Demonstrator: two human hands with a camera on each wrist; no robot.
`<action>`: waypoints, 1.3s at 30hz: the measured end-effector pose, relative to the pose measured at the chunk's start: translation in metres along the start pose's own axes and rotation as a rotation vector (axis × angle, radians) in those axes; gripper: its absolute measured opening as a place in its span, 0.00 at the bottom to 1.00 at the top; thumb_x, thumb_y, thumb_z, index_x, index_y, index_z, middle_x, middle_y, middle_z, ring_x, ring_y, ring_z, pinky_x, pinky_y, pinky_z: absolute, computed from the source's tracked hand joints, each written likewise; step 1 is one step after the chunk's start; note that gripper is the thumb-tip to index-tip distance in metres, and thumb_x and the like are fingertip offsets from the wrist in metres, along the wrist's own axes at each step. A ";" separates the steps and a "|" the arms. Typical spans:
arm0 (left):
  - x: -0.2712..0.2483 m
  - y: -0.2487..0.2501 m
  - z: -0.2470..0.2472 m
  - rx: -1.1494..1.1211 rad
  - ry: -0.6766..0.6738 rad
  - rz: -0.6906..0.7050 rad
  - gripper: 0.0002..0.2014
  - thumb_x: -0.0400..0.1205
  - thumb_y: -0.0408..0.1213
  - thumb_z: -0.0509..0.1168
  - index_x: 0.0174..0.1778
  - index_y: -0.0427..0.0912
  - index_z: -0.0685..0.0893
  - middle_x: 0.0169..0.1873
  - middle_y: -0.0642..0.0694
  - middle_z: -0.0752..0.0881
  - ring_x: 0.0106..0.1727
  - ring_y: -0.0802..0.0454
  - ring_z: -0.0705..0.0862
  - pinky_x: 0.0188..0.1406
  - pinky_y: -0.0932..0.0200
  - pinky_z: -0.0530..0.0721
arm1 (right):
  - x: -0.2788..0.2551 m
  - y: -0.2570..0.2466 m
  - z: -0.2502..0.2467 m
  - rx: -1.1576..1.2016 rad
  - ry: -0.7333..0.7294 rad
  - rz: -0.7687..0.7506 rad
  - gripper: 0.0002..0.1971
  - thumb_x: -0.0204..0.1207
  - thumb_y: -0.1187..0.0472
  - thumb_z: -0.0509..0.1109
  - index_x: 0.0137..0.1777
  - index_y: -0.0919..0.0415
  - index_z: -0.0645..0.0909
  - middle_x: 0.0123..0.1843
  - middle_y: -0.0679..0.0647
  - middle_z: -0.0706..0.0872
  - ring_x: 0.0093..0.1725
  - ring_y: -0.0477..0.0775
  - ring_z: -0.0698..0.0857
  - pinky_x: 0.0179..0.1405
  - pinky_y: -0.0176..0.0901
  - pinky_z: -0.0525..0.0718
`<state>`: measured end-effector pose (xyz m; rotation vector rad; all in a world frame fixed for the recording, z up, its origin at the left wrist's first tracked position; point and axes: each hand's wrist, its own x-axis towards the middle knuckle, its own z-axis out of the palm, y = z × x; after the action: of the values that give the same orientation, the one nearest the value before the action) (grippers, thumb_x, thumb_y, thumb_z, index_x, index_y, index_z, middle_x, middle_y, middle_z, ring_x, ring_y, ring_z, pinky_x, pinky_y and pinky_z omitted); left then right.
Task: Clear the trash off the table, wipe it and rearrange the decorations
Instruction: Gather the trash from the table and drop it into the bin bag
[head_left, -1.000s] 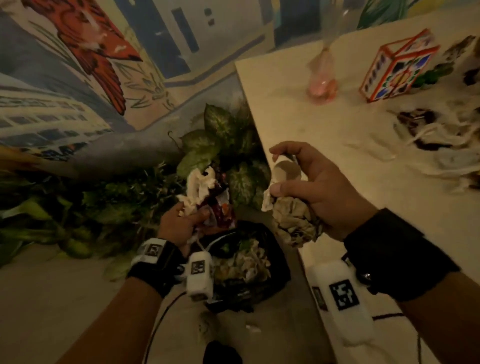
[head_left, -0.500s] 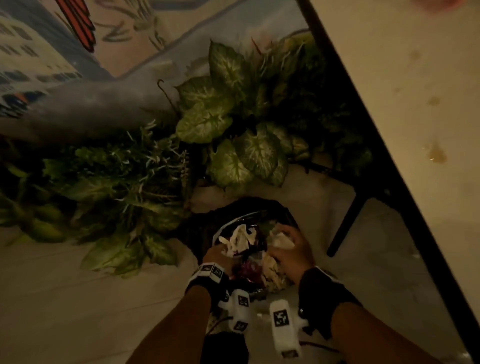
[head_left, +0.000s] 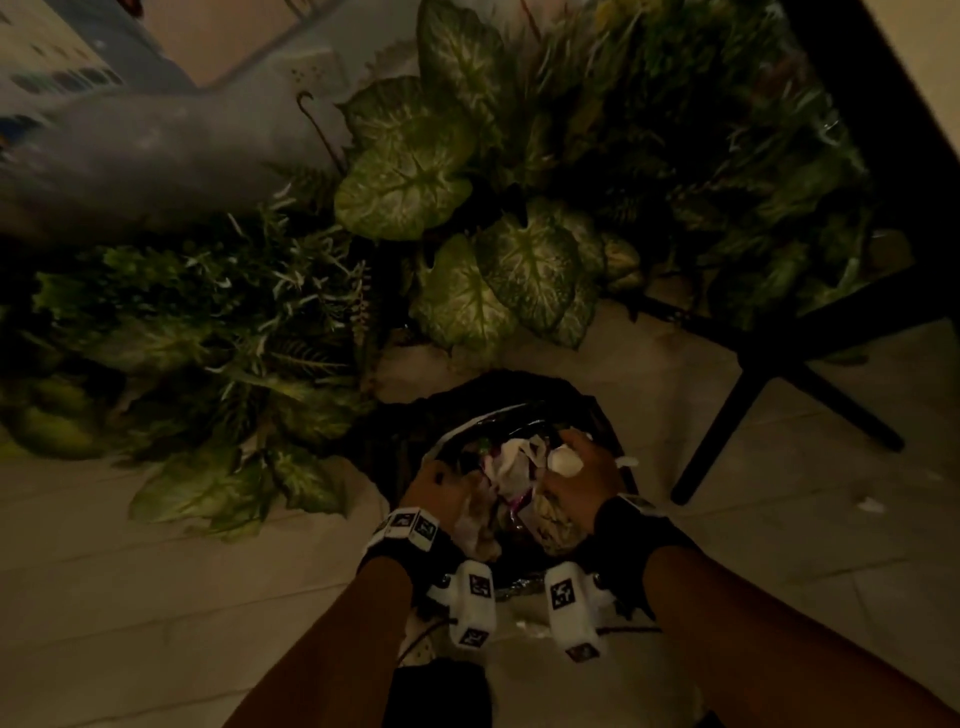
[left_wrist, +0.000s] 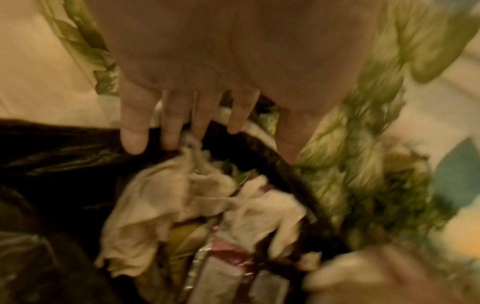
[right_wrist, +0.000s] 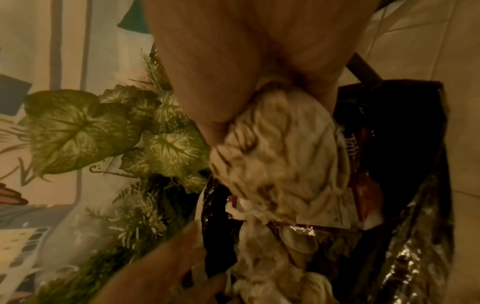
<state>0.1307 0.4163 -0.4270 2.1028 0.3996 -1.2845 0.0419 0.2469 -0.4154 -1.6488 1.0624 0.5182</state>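
Black plastic-lined trash bin (head_left: 587, 410), on floor beside dark desk leg (head_left: 727, 415). Left hand (head_left: 441, 486): fingers straight, empty, above bin. Right hand (head_left: 574, 475): clenched round crumpled beige paper wad (right_wrist: 280, 160) inside bin. Advice: release deep, press down.

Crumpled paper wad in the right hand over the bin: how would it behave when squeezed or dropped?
The paper wad, creased all over, probably compresses easily. It looks light, and the right hand grips it without visible strain. Dropped, it should settle softly on the trash rather than roll.
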 end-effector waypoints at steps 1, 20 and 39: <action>-0.006 0.002 -0.005 -0.075 0.002 -0.030 0.29 0.76 0.53 0.69 0.69 0.44 0.73 0.64 0.46 0.79 0.63 0.37 0.80 0.61 0.45 0.81 | -0.001 -0.002 0.001 0.005 -0.009 0.016 0.35 0.76 0.53 0.70 0.81 0.48 0.59 0.83 0.55 0.57 0.80 0.61 0.63 0.75 0.49 0.69; -0.204 0.124 -0.072 -0.291 0.181 0.175 0.07 0.82 0.30 0.63 0.38 0.39 0.83 0.43 0.39 0.85 0.45 0.43 0.84 0.39 0.52 0.83 | -0.226 -0.107 -0.091 0.130 -0.201 -0.174 0.10 0.75 0.48 0.67 0.55 0.44 0.79 0.53 0.43 0.82 0.55 0.51 0.83 0.56 0.47 0.84; -0.435 0.252 0.030 -0.157 0.265 0.754 0.04 0.80 0.30 0.67 0.40 0.38 0.86 0.39 0.35 0.87 0.47 0.35 0.86 0.53 0.37 0.85 | -0.394 -0.047 -0.432 -0.088 -0.054 -0.430 0.06 0.75 0.57 0.72 0.51 0.54 0.84 0.45 0.51 0.89 0.38 0.50 0.88 0.32 0.44 0.86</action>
<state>0.0416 0.2355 0.0346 1.9924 -0.1813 -0.5228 -0.1931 0.0027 0.0631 -1.8642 0.6248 0.3245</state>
